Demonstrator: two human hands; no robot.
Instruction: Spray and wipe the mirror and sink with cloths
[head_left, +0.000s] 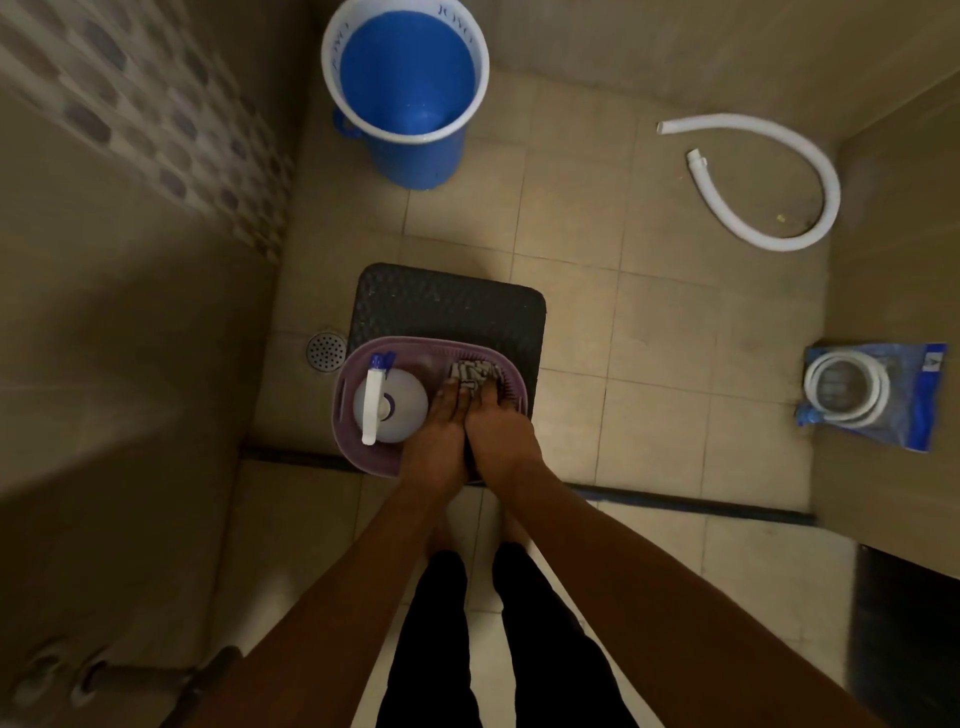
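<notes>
**Head view: both hands on the cloth in the purple basket**

Head camera looks straight down at a tiled bathroom floor. Just below the middle of the frame a purple basket (347, 382) sits on a dark stool (447, 306). Inside the basket, on its left side, stands a spray bottle (389, 408) with a white trigger head and a blue nozzle pointing toward the top of the frame. On the right side of the basket lies a folded patterned cloth (471, 375).

Both arms reach down side by side into the basket. The left hand (441, 431) lies with its fingers stretched forward, the fingertips touching the near edge of the cloth; its grip is slack, closed around nothing. The right hand (501, 434) lies just beside it, touching it, fingers also extended and pressed onto the cloth; whether any fingertip curls under the fabric cannot be told.

At the top centre stands a blue bucket (405, 73) with a white rim. A white corrugated hose (779, 239) curves across the floor at upper right. At the right edge lies a blue packet (919, 410) holding a coiled white hose. A round floor drain (325, 352) sits just left of the basket. Black trouser legs fill the bottom centre.
</notes>
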